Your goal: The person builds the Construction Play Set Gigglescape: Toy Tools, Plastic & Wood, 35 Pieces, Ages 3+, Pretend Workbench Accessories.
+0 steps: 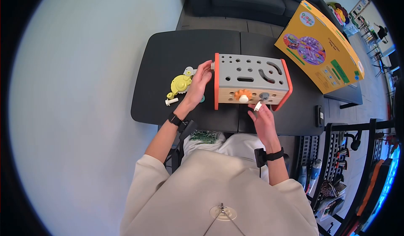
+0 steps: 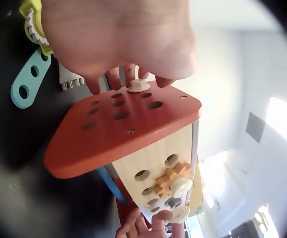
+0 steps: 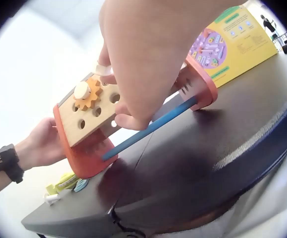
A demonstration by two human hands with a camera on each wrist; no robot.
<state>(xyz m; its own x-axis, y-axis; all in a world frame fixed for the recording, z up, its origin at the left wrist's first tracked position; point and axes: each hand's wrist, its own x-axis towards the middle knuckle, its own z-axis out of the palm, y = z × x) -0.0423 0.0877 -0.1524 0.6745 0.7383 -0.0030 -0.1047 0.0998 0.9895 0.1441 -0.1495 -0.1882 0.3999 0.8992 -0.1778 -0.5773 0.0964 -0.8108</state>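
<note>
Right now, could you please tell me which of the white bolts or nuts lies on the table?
The bolt beside the yellow toy piece; others show at the orange gear, at the red side panel and in the right hand.

Toy workbench point(image 1: 252, 74), bolt point(image 1: 171, 101) on black table point(image 1: 185, 46)

The table point(image 1: 181, 46) holds a box point(image 1: 253, 86) left of a carton point(image 1: 325, 53).

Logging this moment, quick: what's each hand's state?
Left hand: open, against the red end panel.
Right hand: closed, pinching a white fastener.
</note>
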